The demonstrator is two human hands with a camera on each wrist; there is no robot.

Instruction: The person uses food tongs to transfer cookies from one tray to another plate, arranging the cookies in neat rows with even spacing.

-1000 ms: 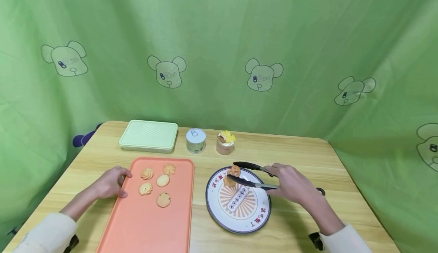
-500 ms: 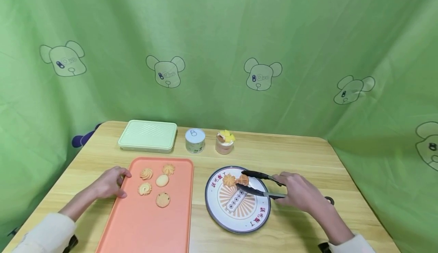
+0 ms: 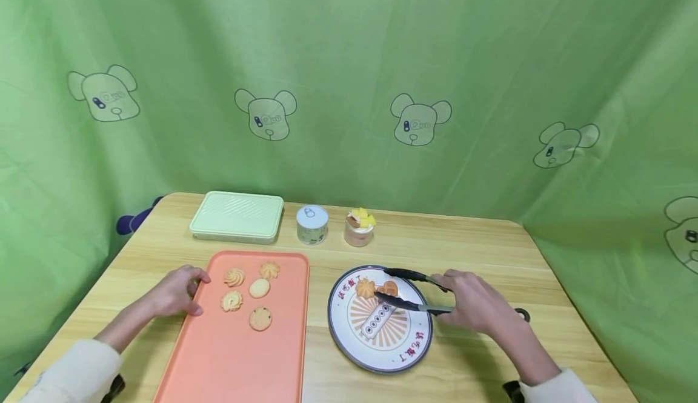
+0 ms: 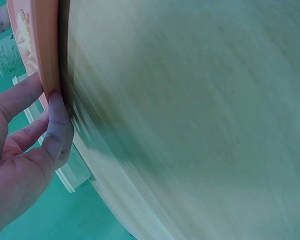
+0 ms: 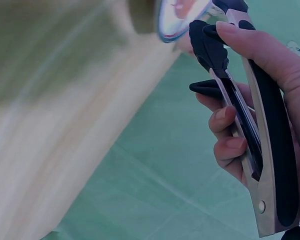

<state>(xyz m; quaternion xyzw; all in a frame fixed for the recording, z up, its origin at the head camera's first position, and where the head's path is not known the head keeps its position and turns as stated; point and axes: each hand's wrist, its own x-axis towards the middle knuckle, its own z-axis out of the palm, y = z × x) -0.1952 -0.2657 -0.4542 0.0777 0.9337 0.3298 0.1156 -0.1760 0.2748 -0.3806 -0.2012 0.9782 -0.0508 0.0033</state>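
On round white plate with dark blue rim [image 3: 354, 346]: 该吃饭了 in red, twice, at upper left and lower right. On pale oblong banner [image 3: 378, 322] at its centre: row of circled marks, too small to read. On green fabric curtain [image 3: 349, 33], across outlined mouse-like heads [image 3: 270, 118]: letters starting with Q, rest unclear. On short white-lidded cylindrical can [image 3: 312, 227]: print illegible.

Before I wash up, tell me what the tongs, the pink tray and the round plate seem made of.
Tongs: metal arms, dull silver with a rivet; matte black tips and grips, probably silicone or plastic.
Tray: likely moulded plastic, matte, evenly pink with rounded corners and raised rim.
Plate: smooth, printed white with dark rim; ceramic or melamine, I can't tell.
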